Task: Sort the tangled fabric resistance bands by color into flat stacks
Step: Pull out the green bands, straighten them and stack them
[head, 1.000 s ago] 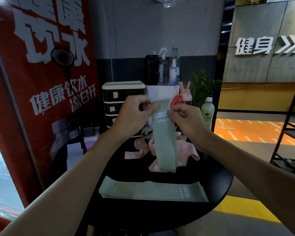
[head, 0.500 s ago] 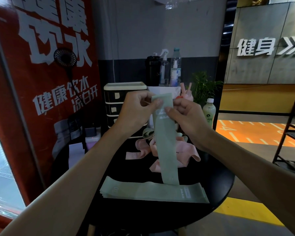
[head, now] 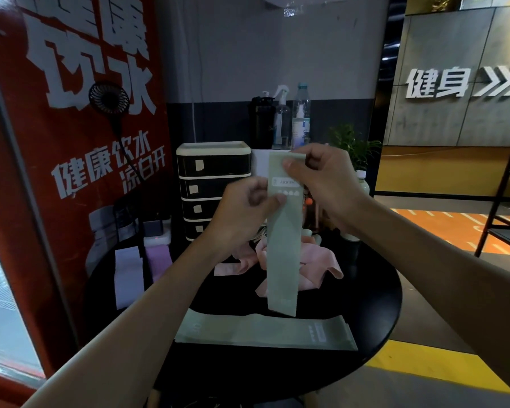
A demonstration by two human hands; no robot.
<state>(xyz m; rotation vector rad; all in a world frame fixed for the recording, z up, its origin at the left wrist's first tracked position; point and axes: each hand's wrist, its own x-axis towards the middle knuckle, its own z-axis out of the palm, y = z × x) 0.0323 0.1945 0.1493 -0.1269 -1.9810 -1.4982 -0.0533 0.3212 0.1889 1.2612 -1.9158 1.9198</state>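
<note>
- Green band (head: 283, 245) hangs flat and upright over the table (head: 371, 328), white label near its top.
- Left hand (head: 242, 213) and right hand (head: 321, 184) each pinch its upper end.
- Green stack (head: 262, 331) lies below; pink bands (head: 315, 269) tangled behind.

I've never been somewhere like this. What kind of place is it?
Probably a gym. The wall sign says "fitness" in Chinese, a green band is held above a green stack and pink heap on the round table, and the orange floor has painted lane marks.
</note>
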